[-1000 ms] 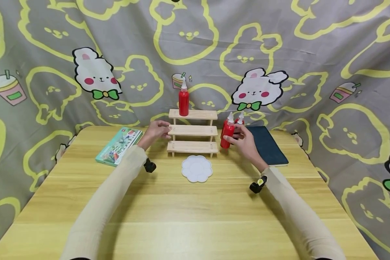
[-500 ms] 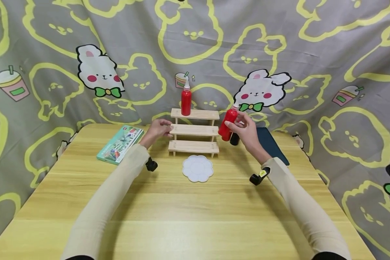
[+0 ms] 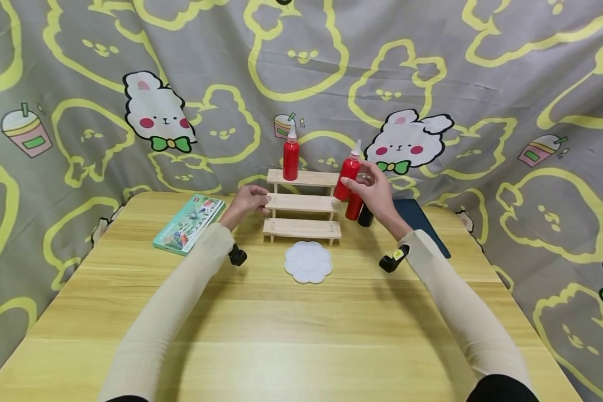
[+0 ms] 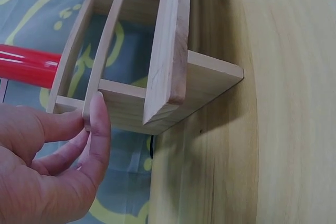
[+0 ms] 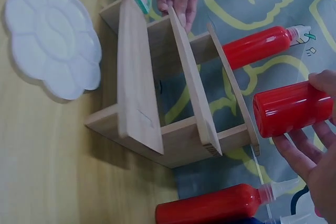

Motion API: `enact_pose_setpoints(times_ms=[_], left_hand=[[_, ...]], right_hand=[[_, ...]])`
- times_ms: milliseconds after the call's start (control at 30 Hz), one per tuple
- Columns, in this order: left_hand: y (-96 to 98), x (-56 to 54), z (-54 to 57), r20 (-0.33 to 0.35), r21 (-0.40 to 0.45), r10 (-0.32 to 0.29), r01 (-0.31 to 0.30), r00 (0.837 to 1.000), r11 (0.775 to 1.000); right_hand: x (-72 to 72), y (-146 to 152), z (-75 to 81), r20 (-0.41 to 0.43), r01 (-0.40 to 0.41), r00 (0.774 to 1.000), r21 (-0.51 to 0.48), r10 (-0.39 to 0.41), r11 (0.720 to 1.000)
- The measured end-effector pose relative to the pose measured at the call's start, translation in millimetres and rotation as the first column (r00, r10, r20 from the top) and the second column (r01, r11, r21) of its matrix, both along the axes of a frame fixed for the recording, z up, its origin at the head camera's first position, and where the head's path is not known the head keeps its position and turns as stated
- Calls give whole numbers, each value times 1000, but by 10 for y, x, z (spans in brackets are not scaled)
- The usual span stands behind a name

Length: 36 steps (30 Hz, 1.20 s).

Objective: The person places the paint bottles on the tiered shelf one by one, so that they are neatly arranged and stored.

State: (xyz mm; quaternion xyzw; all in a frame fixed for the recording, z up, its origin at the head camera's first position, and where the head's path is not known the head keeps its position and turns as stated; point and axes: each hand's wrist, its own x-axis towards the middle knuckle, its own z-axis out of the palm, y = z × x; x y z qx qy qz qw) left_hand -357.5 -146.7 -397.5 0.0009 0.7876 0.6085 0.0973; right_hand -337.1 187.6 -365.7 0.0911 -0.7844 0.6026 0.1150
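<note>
My left hand (image 3: 248,202) pinches the left end of the middle plank of a three-tier wooden stand (image 3: 301,202); the left wrist view shows thumb and finger (image 4: 98,111) on that plank. In my right hand (image 3: 376,190) is a red squeeze bottle (image 3: 348,177) with a white nozzle, slightly tilted. It hangs in the air by the right end of the top tier, its base apart from the plank (image 5: 236,95) in the right wrist view. Another red bottle (image 3: 291,160) stands upright on the left part of the top tier.
Right of the stand, a red bottle (image 3: 354,207) and a dark bottle (image 3: 365,216) stand on the table, partly hidden by my right hand. A white flower-shaped palette (image 3: 308,262) lies in front. A green illustrated box (image 3: 190,223) lies left, a dark blue flat item (image 3: 422,223) right.
My right hand has lifted the red squeeze bottle from beside the stand, up and leftward to the top tier's right end. My left hand keeps its hold on the middle plank.
</note>
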Motion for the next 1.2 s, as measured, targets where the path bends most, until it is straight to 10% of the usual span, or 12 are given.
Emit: enact_pose_setpoints(times_ms=[1200], left_hand=[[11, 14, 24, -7, -6, 11, -11, 1000, 1000]], right_hand=[[-561, -621, -32, -140, -26, 990, -87, 13, 996]])
